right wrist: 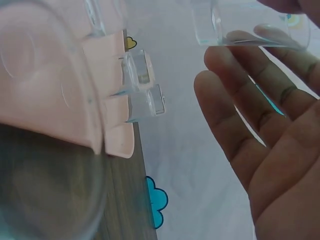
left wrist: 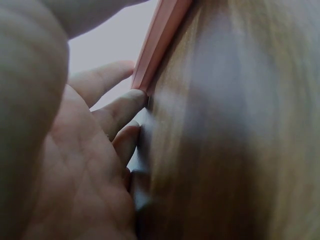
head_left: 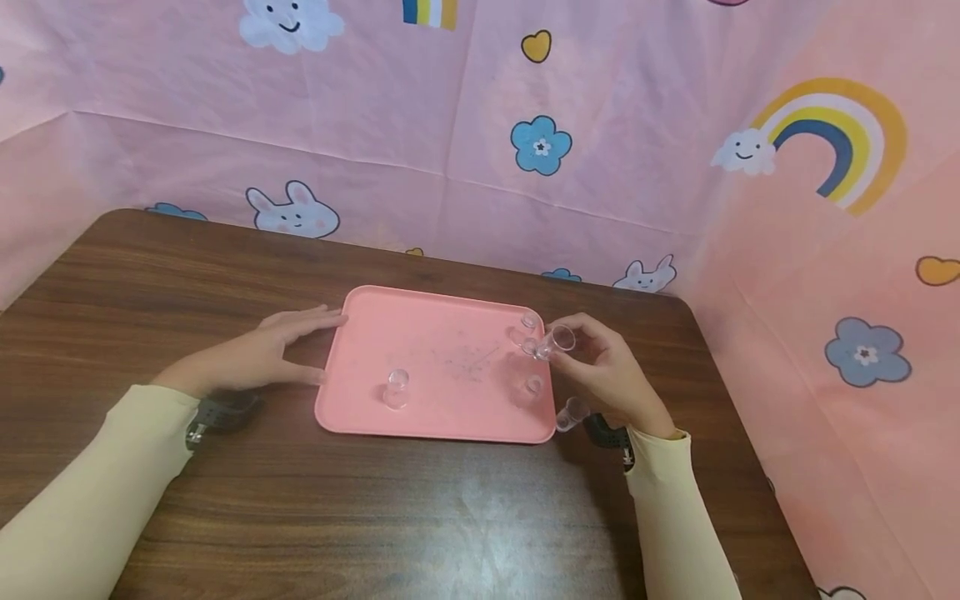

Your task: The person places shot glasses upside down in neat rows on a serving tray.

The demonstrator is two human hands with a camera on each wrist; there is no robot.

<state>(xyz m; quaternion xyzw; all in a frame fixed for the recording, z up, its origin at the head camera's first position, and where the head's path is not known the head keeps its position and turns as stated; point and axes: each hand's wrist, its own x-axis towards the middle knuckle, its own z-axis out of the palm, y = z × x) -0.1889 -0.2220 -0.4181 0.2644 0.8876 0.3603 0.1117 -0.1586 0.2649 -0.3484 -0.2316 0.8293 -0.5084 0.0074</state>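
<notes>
My right hand pinches a small clear cup between thumb and fingers, tilted above the right edge of a pink tray. In the right wrist view this held cup lies sideways over the fingers. The left hand is at the tray's left side, fingers extended; in the left wrist view its fingertips touch the rim. A clear cup stands on the tray's left half. Several more clear cups stand along its right side, partly hard to make out.
Another clear cup stands on the brown wooden table, just outside the tray's lower right corner; it looms blurred in the right wrist view. A pink patterned cloth hangs behind the table and along its right side.
</notes>
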